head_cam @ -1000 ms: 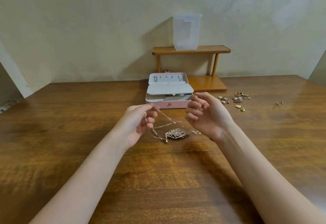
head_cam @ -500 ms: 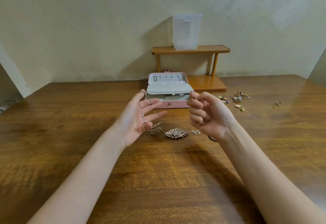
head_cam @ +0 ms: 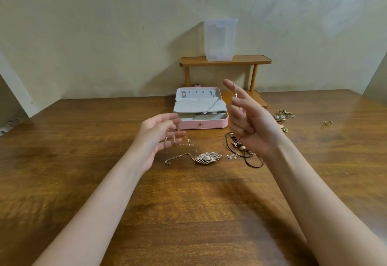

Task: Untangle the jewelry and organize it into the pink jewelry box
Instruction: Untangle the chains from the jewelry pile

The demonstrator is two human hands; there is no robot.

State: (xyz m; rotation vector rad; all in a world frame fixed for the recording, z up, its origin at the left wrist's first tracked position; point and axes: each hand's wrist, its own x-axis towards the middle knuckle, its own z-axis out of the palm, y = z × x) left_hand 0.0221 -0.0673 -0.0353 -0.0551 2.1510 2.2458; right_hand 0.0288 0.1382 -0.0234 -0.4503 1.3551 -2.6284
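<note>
A thin rose-gold necklace chain with a feather-shaped pendant lies partly on the wooden table. My left hand holds one stretch of the chain looped over its loosely curled fingers, a little above the table. My right hand is raised higher, with the other end of the chain lying along its extended index finger and the other fingers curled. The pink jewelry box stands open just behind my hands, its white insert showing.
A tangle of dark cord necklaces lies under my right hand. Several loose earrings and a single gold piece lie at the right. Behind the box stands a small wooden shelf with a clear plastic container on it.
My right hand rose and moved right, extending its index finger with the chain end. My left hand dropped slightly, and the chain stretched out. The dark cord tangle came into sight.
</note>
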